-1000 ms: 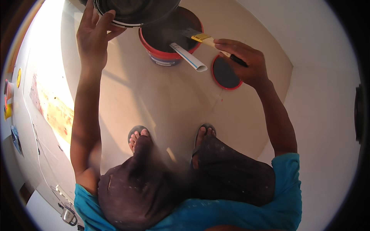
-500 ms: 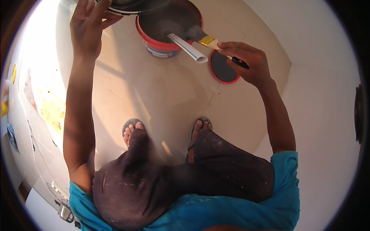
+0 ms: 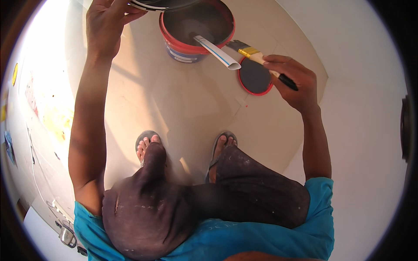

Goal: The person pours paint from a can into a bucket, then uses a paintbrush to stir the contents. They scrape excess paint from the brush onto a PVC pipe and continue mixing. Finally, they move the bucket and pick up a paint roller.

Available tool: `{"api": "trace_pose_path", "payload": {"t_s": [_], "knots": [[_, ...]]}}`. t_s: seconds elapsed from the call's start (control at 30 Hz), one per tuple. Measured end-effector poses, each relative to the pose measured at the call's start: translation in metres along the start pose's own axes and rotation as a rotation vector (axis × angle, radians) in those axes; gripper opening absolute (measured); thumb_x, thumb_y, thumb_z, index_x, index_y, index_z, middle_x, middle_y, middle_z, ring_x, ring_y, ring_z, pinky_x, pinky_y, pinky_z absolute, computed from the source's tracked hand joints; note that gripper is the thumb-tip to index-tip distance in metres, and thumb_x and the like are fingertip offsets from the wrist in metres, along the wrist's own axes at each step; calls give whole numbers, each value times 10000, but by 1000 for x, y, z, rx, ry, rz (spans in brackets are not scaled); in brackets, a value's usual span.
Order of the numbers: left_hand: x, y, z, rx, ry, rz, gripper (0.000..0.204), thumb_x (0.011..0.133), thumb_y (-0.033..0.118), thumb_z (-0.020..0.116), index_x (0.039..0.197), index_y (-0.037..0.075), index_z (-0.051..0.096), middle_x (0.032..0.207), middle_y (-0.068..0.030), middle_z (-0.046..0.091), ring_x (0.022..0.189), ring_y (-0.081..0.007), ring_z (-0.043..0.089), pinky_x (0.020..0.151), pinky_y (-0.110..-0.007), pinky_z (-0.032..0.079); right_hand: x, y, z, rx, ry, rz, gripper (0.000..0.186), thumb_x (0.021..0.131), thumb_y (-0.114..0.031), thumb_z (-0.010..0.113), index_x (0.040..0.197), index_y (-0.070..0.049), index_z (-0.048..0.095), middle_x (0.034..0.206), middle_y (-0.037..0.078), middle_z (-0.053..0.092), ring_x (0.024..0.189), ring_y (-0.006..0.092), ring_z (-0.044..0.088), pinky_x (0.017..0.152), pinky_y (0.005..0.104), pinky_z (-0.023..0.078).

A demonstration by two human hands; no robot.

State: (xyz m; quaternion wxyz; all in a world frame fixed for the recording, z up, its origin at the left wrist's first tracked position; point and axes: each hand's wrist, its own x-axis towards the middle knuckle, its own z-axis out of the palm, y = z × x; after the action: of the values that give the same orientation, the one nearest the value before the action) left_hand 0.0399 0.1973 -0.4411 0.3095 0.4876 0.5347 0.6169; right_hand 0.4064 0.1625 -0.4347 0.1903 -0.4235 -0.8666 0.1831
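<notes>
At the top left, my left hand (image 3: 106,24) grips the rim of a dark round vessel (image 3: 167,3), which is cut off by the frame's edge. My right hand (image 3: 294,80) is closed on the wooden handle of a paintbrush (image 3: 250,53) with a yellow band and grey-coated bristles, held by the bucket's right rim. The red-rimmed bucket (image 3: 174,45) stands on the floor with dark grey contents. A white tube with a blue stripe (image 3: 220,54) sticks out over its near rim. Right of the bucket, a grey round piece with a red rim (image 3: 254,77) lies on the floor.
My sandalled feet (image 3: 148,141) stand on the beige tiled floor (image 3: 196,113). A white wall (image 3: 361,139) runs along the right. At the left are a sunlit, stained surface (image 3: 56,122), a cable, a blue item (image 3: 9,145) and a metal kettle-like object (image 3: 67,237).
The brush has moved out from over the bucket's opening, to the right and down, with my right hand. My left hand and the dark vessel have risen toward the top edge.
</notes>
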Motion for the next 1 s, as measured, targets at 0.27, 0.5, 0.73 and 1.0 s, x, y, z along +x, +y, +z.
{"api": "trace_pose_path", "payload": {"t_s": [0.27,0.5,0.73,1.0], "knots": [[4,2,8,-37,12,-24,812,922,150,575,1650,77,224,1289,-244,635,945,-293,726,837,-471,657,33,14,61,620,513,287,132,892,-60,787,995,-2,728,831,21,742,763,56,686,664,199,514],[-2,4,2,-7,4,6,796,924,155,578,1641,64,244,1382,-268,585,1024,-332,720,832,-484,660,31,16,74,354,399,180,108,850,-71,807,902,-20,727,735,-14,702,673,20,630,625,204,485],[-1,1,3,-13,-5,25,795,926,129,583,1642,62,243,1350,-264,610,980,-293,738,818,-465,666,24,11,52,332,317,226,105,839,-64,796,855,-11,708,668,-42,648,606,5,575,571,198,441],[-1,1,3,-2,1,6,831,926,225,608,1647,70,226,1359,-280,600,980,-307,733,835,-478,660,16,8,41,292,293,276,90,835,-55,791,856,-15,713,659,-56,601,610,-13,536,551,188,392]]}}
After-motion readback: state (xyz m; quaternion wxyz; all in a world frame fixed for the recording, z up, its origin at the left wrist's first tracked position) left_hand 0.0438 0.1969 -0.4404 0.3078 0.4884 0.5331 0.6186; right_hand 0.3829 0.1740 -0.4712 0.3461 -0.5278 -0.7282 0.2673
